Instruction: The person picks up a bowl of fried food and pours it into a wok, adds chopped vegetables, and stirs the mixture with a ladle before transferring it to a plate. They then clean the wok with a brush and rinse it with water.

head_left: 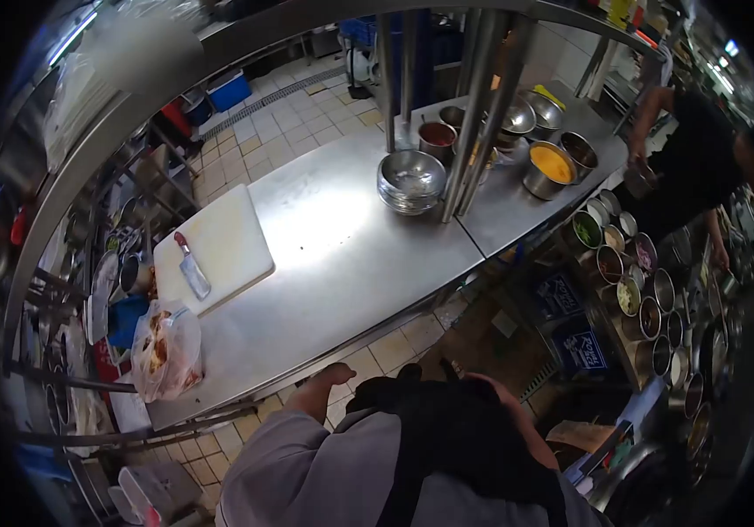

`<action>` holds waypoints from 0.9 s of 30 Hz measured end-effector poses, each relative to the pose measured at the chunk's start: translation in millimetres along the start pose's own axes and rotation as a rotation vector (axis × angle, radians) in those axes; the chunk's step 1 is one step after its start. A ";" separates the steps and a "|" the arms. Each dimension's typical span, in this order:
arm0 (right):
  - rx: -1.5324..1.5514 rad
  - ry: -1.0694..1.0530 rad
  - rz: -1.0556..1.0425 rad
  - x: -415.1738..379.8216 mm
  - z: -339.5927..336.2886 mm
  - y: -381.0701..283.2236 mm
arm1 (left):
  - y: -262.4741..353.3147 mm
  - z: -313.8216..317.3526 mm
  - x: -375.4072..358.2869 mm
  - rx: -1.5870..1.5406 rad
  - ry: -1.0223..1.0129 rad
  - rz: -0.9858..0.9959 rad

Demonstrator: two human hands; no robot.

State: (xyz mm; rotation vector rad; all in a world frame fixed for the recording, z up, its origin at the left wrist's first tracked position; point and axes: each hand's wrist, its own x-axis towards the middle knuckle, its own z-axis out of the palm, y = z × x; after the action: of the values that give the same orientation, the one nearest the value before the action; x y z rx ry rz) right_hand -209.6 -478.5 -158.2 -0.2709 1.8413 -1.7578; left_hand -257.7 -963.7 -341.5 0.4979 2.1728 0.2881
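My left hand [337,374] is in front of my apron, just off the near edge of the steel table [342,290]. It is small and dim, and its fingers cannot be made out. On my other side, my right forearm [522,417] runs along the black apron [447,417]; the right hand's fingers are hidden or too dark to see. Both hands are apart from the things on the table. At the table's left lies a white cutting board [236,237] with a red-handled cleaver [191,265] flat on it. Next to the board sits a plastic bag [169,351] with reddish-brown food inside.
Stacked steel bowls [411,180] stand by the shelf posts [481,123]. Behind are a pot of red sauce [437,139] and a pot of yellow liquid [550,167]. On the right, a co-worker [702,149] stands beside several ingredient tins [629,296]. Dark crates [581,345] sit below.
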 end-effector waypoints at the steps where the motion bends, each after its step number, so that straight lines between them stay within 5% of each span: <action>1: -0.120 0.121 0.115 -0.6 -17.9 55.3 | 26.9 -29.3 -42.5 -0.085 0.005 0.006; 3: -0.463 0.287 0.264 -13.3 -36.3 107.2 | 1.6 21.4 -18.1 -0.140 0.065 -0.045; 4: -0.690 0.329 0.287 -22.8 -35.9 96.5 | -7.9 41.7 -11.5 -0.186 0.132 -0.091; 6: -0.607 0.312 0.704 -35.2 -20.1 18.1 | 5.5 50.1 -2.6 -0.181 0.092 -0.094; 11: -0.385 0.292 0.750 -31.2 -17.5 40.7 | 90.6 -15.2 12.2 -0.388 0.134 -0.047; 15: -0.196 0.505 0.895 -86.8 -5.2 94.2 | 109.2 -67.3 63.2 -0.126 0.182 0.341; 17: -0.495 0.419 0.763 -85.1 7.2 92.2 | 125.6 -97.7 55.0 -0.541 0.030 0.030; 22: -0.277 0.615 0.707 -70.3 27.8 71.7 | 96.4 -95.1 92.8 -0.170 -0.145 0.187; 24: -0.310 0.712 0.603 -74.4 34.5 75.0 | 97.6 -104.3 88.5 0.265 -0.172 0.594; 26: -0.285 0.760 0.663 -85.8 55.8 73.1 | 128.9 -119.5 69.6 0.154 -0.304 0.262; 27: -0.253 0.765 0.681 -92.6 64.0 85.6 | 145.2 -123.5 69.1 0.212 -0.322 0.281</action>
State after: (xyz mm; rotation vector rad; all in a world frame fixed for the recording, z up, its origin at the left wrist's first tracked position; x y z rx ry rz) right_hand -80.0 -475.2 -214.7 0.9564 2.2735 -1.2010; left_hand -358.1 -806.5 -262.0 0.9081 1.8262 0.1175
